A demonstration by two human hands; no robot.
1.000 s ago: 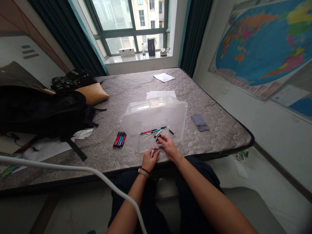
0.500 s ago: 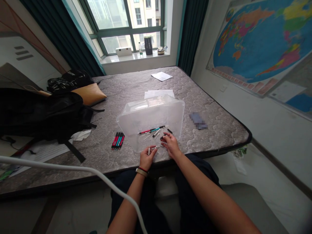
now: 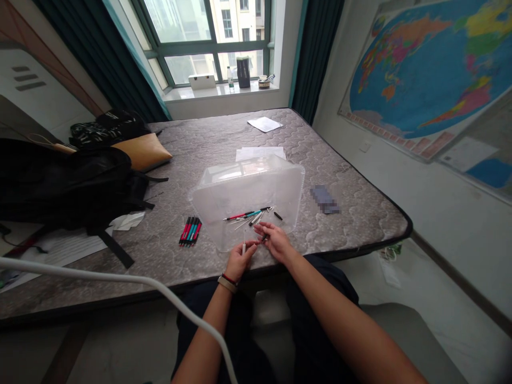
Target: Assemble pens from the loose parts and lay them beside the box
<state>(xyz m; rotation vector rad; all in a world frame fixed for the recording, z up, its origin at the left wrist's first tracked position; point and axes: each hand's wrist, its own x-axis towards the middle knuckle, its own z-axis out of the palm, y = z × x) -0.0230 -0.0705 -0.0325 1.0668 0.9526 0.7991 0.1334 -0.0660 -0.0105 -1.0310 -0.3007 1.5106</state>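
Note:
My left hand [image 3: 237, 260] pinches a thin white pen refill [image 3: 244, 247] at the near edge of the mattress [image 3: 224, 138]. My right hand [image 3: 276, 241] holds a small dark pen part [image 3: 264, 237] right beside it, fingertips almost touching the left hand's. Both hands sit just in front of a clear plastic bin [image 3: 248, 200]. Inside the bin lie several loose pen parts [image 3: 250, 215], red, teal, black and white. A neat bundle of red, teal and black pens [image 3: 190, 231] lies on the mattress left of the bin.
A black backpack [image 3: 68, 186] and a tan pillow [image 3: 142, 151] fill the left side, with white papers [image 3: 64, 249] beneath. Paper sheets [image 3: 264, 124] lie beyond the bin, a blurred flat item [image 3: 325, 199] to its right. A white cable [image 3: 120, 280] crosses the foreground. A world map [image 3: 424, 69] hangs on the right wall.
My hands have shifted slightly left along the mattress edge and drawn closer together. The refill in my left hand turned from upright to tilted and back. The camera view drifted a little.

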